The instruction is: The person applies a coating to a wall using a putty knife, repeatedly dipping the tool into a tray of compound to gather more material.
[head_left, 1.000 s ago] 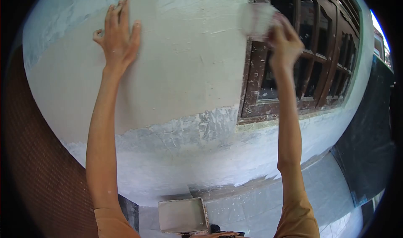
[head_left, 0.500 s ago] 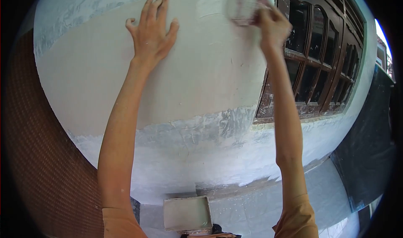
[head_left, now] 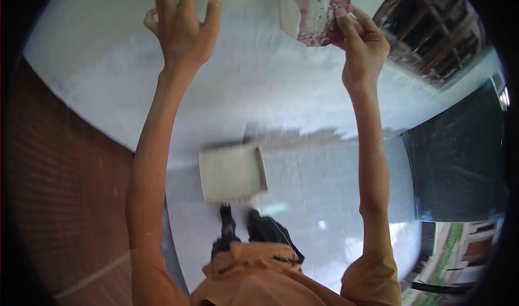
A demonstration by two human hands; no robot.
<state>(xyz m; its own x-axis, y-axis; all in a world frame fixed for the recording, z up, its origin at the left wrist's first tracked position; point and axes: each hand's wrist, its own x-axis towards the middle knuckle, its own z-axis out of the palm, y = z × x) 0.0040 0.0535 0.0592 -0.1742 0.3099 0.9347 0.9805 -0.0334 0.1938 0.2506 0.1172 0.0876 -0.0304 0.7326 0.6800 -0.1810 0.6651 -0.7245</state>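
Note:
Fingers spread, my left hand (head_left: 186, 33) is up against the pale coated wall (head_left: 238, 79), its fingertips at the top edge of the view. My right hand (head_left: 365, 49) pinches a flat maroon putty scraper (head_left: 314, 17) between thumb and fingers. White putty is smeared over the scraper's face, thickest along its left edge. The scraper is in front of the wall, left of the window. Below, by my feet, a shallow rectangular tray (head_left: 263, 168) sits on the floor with a smooth pale layer inside.
A dark wooden window (head_left: 432, 30) with glass panes is at the upper right. Brown woven matting (head_left: 70, 187) runs down the left side. A black sheet (head_left: 459, 155) hangs at the right. Bluish-grey floor (head_left: 319, 187) lies under the tray and my feet.
My view has tilted down, bringing the tray and my feet further into sight. The scraper has turned its putty-covered face toward me. My left hand stays spread.

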